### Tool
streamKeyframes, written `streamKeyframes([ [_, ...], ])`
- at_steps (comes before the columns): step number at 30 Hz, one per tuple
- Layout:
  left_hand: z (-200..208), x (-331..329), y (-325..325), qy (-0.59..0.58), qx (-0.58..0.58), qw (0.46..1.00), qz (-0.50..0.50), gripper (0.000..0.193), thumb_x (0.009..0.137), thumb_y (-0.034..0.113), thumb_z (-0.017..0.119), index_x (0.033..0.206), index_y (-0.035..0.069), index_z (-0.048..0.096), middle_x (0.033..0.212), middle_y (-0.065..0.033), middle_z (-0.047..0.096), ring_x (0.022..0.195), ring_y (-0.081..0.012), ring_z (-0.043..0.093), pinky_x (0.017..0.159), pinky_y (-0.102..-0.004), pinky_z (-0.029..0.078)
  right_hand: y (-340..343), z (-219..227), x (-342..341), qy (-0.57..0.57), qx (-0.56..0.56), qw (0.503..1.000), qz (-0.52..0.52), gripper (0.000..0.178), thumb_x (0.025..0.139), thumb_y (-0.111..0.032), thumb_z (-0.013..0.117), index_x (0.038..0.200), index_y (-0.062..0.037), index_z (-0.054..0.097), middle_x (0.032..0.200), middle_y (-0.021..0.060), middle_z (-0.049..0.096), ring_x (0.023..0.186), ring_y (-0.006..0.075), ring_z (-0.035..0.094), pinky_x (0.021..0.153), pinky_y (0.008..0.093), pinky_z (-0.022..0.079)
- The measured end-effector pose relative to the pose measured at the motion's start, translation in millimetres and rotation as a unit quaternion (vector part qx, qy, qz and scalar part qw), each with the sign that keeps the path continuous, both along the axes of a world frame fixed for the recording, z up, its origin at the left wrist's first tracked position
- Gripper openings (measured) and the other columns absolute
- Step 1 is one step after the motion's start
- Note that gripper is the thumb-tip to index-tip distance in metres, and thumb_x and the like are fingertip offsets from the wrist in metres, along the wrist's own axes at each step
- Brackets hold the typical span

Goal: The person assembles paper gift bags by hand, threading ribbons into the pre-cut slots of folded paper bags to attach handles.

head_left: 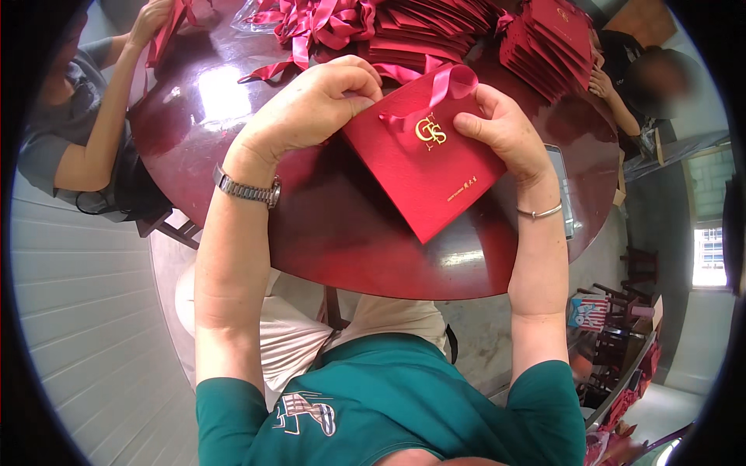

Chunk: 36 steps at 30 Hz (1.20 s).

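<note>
A red paper gift bag (420,182) with gold print is held tilted above the table, its lower corner toward me. My right hand (509,132) grips its upper right edge, thumb on the front face and fingers behind. At the upper left corner my left hand (318,101) has its fingers curled together; whether they pinch the bag's edge or a bit of ribbon is hidden. A pink satin ribbon (451,84) loops up from the bag's top near my right hand and crosses its front.
Stacked red bags (427,35) and a tangle of pink ribbons (326,27) lie at the far side of the dark red round table (350,248). Another bag stack (548,46) stands far right. A tablet-like device (561,186) lies beside my right wrist. People sit left and right.
</note>
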<state>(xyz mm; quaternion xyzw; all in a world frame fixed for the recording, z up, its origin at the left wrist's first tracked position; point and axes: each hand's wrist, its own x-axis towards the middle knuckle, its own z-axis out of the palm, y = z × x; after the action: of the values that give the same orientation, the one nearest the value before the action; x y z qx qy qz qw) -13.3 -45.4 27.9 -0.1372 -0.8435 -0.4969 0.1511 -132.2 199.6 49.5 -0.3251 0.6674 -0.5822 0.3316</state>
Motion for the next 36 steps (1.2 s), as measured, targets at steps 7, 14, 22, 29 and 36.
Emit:
streamKeyframes([
  [7,1,0,3,-0.02,-0.027,0.999,0.02,0.006,0.083,0.0,0.06,0.089,-0.002,0.062,0.1,-0.0066,0.06,0.091,-0.0177,0.059,0.082,-0.0269,0.047,5,-3,-7,-0.006,-0.06,0.998,0.026,0.059,0.082,-0.015,0.073,0.132,0.0015,0.046,0.124,0.0071,0.058,0.111,0.0144,0.056,0.097,0.0287,0.044],
  [14,10,4,8,-0.022,0.069,0.997,-0.038,0.005,0.084,0.0,0.06,0.089,-0.002,0.063,0.104,-0.0043,0.059,0.094,-0.0139,0.057,0.085,-0.0256,0.045,9,-6,-6,-0.075,-0.124,0.989,0.038,0.06,0.081,-0.018,0.075,0.132,0.0004,0.048,0.12,0.0067,0.061,0.106,0.0137,0.059,0.093,0.0287,0.048],
  [22,9,2,11,-0.07,0.167,0.971,-0.155,0.011,0.082,0.001,0.059,0.091,-0.003,0.063,0.099,-0.0063,0.06,0.09,-0.0169,0.059,0.082,-0.0282,0.047,14,-6,-11,-0.079,-0.072,0.992,0.063,0.063,0.082,-0.014,0.073,0.136,-0.0013,0.044,0.125,0.0077,0.058,0.111,0.0159,0.056,0.096,0.0303,0.045],
  [29,13,2,16,-0.07,-0.009,0.997,-0.035,0.008,0.08,-0.004,0.057,0.088,-0.004,0.059,0.099,-0.0058,0.058,0.086,-0.0131,0.053,0.077,-0.0256,0.044,-21,33,20,0.49,-0.086,0.866,-0.056,0.033,0.08,-0.001,0.062,0.112,-0.0037,0.062,0.106,0.0045,0.065,0.097,0.0161,0.056,0.087,0.0285,0.044],
  [36,12,12,14,-0.002,0.016,0.999,-0.041,0.005,0.078,-0.004,0.063,0.083,-0.005,0.061,0.092,-0.0083,0.061,0.083,-0.0178,0.058,0.075,-0.0282,0.047,-45,44,34,0.549,0.024,0.828,0.11,0.006,0.077,-0.008,0.068,0.08,-0.0062,0.063,0.078,0.0039,0.061,0.082,0.0242,0.053,0.08,0.0351,0.041],
])
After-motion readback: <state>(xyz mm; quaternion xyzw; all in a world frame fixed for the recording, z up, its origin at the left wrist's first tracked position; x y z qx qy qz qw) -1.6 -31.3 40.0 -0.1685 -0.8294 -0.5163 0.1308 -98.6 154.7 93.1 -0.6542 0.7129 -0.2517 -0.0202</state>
